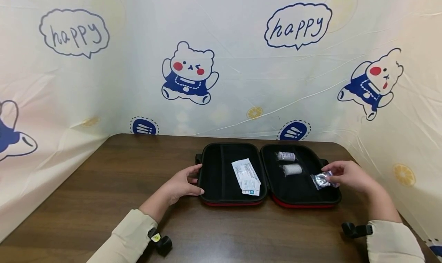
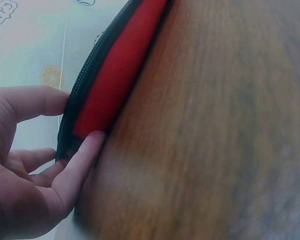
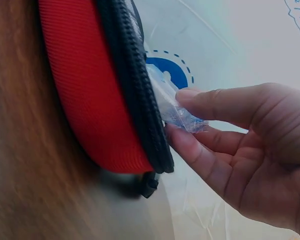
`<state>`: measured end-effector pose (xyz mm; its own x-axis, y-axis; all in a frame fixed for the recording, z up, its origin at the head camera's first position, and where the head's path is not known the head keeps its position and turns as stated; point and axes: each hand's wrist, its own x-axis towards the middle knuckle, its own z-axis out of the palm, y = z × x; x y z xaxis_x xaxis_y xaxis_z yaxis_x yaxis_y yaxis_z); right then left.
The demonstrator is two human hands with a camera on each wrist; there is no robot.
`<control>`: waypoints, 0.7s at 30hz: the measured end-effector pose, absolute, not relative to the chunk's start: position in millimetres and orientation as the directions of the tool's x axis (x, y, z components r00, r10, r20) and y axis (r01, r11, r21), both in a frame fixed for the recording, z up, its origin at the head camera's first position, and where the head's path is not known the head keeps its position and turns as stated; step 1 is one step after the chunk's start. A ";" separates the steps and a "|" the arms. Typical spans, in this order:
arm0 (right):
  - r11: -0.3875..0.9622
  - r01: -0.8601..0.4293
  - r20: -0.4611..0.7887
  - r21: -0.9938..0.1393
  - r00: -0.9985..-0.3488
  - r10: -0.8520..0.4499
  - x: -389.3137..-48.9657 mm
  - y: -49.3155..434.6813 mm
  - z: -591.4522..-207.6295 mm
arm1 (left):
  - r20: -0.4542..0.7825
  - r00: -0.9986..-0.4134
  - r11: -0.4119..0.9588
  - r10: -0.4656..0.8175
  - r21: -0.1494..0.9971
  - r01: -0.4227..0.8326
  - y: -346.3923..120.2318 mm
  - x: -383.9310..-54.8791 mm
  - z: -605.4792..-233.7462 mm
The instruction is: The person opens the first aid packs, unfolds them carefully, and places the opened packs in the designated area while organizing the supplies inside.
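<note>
A red zippered case (image 1: 222, 200) with black insides lies open flat on the table. My left hand (image 1: 182, 184) holds its left edge near the front corner; in the left wrist view the thumb lies on the red side (image 2: 117, 75) and the index finger on the zipper rim. Between thumb and fingers, my right hand (image 1: 350, 175) pinches a small shiny clear-and-silver packet (image 1: 321, 181) over the case's right half. White paper sachets (image 1: 246, 174) lie in the left half. Two small wrapped rolls (image 1: 286, 156) lie in the right half. The packet's far end is hidden in the right wrist view.
The brown wooden table (image 1: 121, 186) extends left of and in front of the case. A pale printed curtain (image 1: 235, 79) stands behind the table and along both sides. Black wrist cameras (image 1: 164, 245) sit on both cuffs.
</note>
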<state>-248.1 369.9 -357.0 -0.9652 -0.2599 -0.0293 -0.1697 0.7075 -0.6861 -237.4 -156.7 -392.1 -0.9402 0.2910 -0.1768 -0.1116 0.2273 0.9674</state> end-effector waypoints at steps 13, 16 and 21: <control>0.673 -0.182 -0.079 -0.717 -0.938 -0.337 -253.1 347.6 -366.0 | -0.179 -0.942 0.233 0.285 0.966 -0.113 -156.8 -236.7 -390.2; 0.641 -0.177 -0.100 -0.747 -0.923 -0.371 -253.9 344.2 -366.9 | -0.178 -0.942 0.233 0.284 0.966 -0.112 -156.8 -236.4 -390.2; 0.617 -0.162 -0.111 -0.770 -0.918 -0.380 -253.7 343.9 -367.3 | -0.178 -0.942 0.234 0.284 0.966 -0.111 -156.6 -236.2 -390.2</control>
<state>-253.7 343.9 -367.3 -0.9184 -0.3798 -0.1110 -0.1622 0.6171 -0.7700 -236.2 -156.6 -390.2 -0.9421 0.2844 -0.1776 -0.1115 0.2340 0.9658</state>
